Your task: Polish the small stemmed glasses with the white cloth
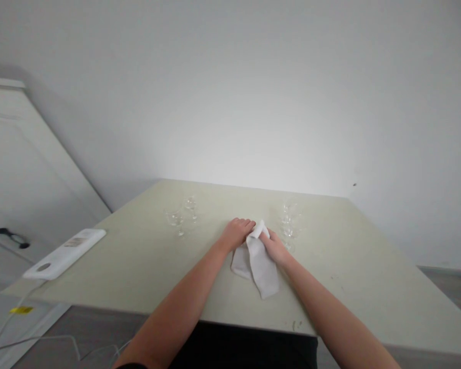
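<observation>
A white cloth [264, 269] hangs in folds near the front middle of the table, its loose ends trailing toward me. My right hand [275, 247] is closed on the upper part of this cloth, with some fingers tucked into the fold. Beside it, my left hand [236, 232] is closed, its fingers curled at the cloth's left side. Whatever the left hand grips is hidden behind its fingers and the cloth. Just beyond the right hand stand several clear stemmed glasses [288, 221], close together. Farther left are more stemmed glasses, one nearer [175, 219] and one behind it [191, 203].
A pale table [349, 277] spans the view, against a plain wall [253, 102]. On its left edge lies a white power strip [67, 253], its cord [23, 300] running down to the floor. A white cabinet [30, 169] with a dark handle [13, 238] stands at left.
</observation>
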Available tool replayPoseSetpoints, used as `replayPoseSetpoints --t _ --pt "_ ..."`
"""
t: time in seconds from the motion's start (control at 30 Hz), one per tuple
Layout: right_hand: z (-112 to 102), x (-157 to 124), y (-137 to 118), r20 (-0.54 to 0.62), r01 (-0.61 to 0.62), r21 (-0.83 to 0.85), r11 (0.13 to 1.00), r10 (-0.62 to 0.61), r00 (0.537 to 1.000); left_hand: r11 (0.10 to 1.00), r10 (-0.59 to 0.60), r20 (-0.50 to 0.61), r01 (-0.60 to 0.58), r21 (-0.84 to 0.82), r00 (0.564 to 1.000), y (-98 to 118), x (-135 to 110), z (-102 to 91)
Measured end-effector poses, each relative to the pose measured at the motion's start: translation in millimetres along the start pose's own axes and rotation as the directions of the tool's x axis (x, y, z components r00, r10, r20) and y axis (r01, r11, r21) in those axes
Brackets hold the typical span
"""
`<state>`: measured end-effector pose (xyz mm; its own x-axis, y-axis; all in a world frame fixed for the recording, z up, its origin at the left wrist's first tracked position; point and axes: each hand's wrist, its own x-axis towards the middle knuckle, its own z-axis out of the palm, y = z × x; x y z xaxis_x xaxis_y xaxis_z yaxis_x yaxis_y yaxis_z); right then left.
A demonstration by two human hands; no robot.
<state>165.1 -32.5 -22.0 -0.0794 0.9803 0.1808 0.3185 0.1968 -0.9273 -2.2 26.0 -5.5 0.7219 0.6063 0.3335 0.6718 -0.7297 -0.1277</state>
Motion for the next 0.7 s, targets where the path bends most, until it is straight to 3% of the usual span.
replayPoseSetpoints --t 0.17,0.27,0.37,0.47,0.53,0.6,0.7 --pt "6 -5 -1 0.002 0.094 -0.181 0.979 -0.095 0.995 0.998 -0.06 0.014 0.06 -0.014 0.998 -3 -2 1.1" --pt "10 -5 -1 -0.03 0.168 -0.117 0.979 -0.173 0.985 0.996 -0.084 0.003 0.084 -0.021 0.996 -4 -3 1.8" --pt "11 -1 2 -0.079 0.015 0.09 0.996 -0.008 0.997 0.995 -0.097 -0.045 0.097 -0.002 0.994 -1 -1 1.8" --pt "9 3 6 -0.001 -0.237 0.402 0.884 0.259 0.966 0.997 -0.066 -0.093 0.07 0.036 0.994 6 1 1.9" --pt "7 3 7 0.024 -0.272 0.456 0.847 0.294 0.956 0.998 -0.048 -0.088 0.052 0.045 0.995 9 2 2.4" --pt "4 1 5 -0.001 -0.195 0.328 0.924 0.207 0.978 0.998 -0.058 -0.037 0.059 0.032 0.998 9 3 3.6" --pt "1 -4 -1 -0.057 0.073 -0.056 0.996 -0.076 0.995 0.991 -0.137 0.071 0.137 0.005 0.988 6 4 6.7"
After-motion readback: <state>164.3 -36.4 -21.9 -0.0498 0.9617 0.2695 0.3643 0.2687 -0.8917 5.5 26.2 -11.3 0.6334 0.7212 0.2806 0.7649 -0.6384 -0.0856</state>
